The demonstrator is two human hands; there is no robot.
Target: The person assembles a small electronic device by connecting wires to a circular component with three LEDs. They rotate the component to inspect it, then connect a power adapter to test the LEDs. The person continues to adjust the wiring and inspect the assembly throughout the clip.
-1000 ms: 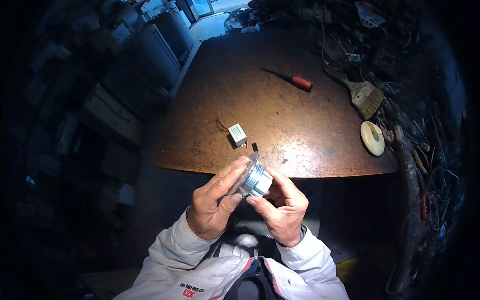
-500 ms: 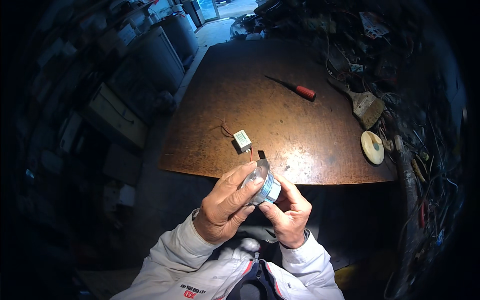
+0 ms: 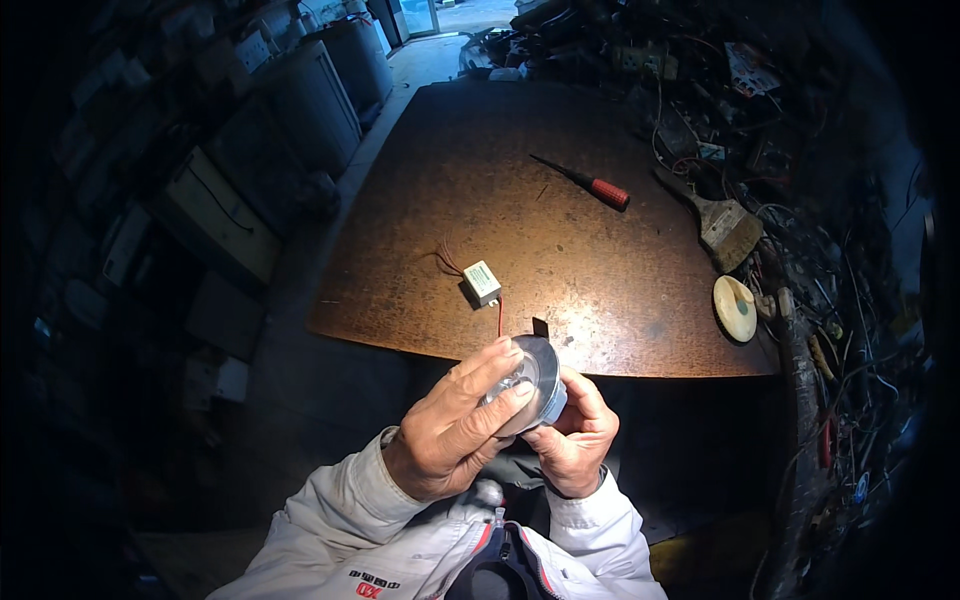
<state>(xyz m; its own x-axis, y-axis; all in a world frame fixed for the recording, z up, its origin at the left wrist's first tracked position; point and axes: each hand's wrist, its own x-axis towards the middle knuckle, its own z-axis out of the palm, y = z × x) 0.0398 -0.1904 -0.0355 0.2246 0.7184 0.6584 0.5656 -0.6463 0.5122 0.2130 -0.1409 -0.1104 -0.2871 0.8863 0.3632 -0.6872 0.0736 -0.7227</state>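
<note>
Just off the table's near edge I hold a round silver downlight [image 3: 543,368] between both hands, its wide rim and clear front turned partly toward me. My left hand [image 3: 445,435] is closed on its left side, with fingers laid across the front. My right hand [image 3: 578,440] grips the body from the right and below, its fingertips partly hidden behind it. A red wire [image 3: 501,318] runs toward the light from a small white driver box [image 3: 482,284] on the table. A small dark tab [image 3: 540,327] shows just beyond the rim.
The brown wooden table [image 3: 450,200] spreads out ahead. On it lie a red-handled screwdriver [image 3: 607,193], a worn flat brush [image 3: 728,232] and a cream round disc [image 3: 735,308]. Tangled wires and clutter [image 3: 850,380] crowd the right side. Dark cabinets [image 3: 225,205] stand at the left.
The downlight has been tilted, so more of its front and rim faces me and the printed side is mostly turned away. Both hands keep their hold. The view has shifted slightly.
</note>
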